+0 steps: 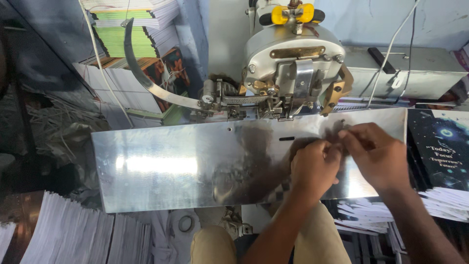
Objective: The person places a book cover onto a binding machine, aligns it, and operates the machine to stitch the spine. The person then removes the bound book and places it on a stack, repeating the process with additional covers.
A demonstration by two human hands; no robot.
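Something tiny and dark pinched at the meeting fingertips [337,142], too small to identify, right over the shiny flat sheet-metal work plate [195,166] toward its right end. Left hand [314,166] curled knuckles-up, fingers bunched closed on that speck; right hand [378,156] closed in the same pinch from the other side, thumb and forefinger touching the left's. Just behind, the rounded silver machine head [292,58] with its brass fittings and stitching parts [273,105] low over the plate, close to both sets of knuckles. Risky spot: a slip forward likely puts fingers under those parts. Small slot [287,139] in the plate just beside the left hand, ready to swallow a dropped bit. Stacked white paper sheets [73,230] below left, dark-covered booklets [442,151] at right, near enough for an elbow to topple.
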